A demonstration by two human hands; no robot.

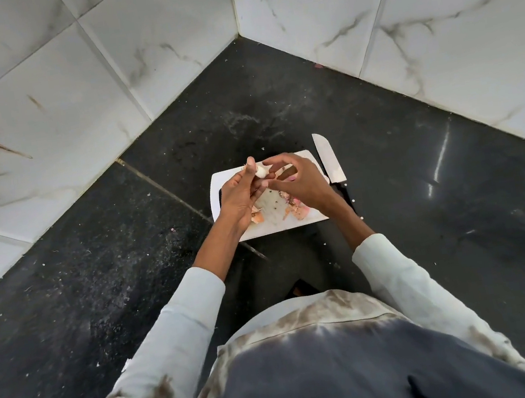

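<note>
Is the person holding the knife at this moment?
No: the knife lies beside the cutting board, while the left hand and right hand hold a garlic clove.

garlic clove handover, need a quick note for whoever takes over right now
Left hand: pinches the garlic clove above the cutting board.
Right hand: fingers curled at the clove's other end, apparently picking at the skin.
Peels lie on the board. The knife lies on the counter by the board's right edge, untouched.
Done: the clove looks mostly bare and white.
Left: strip any last skin, then probably cut it.
</note>
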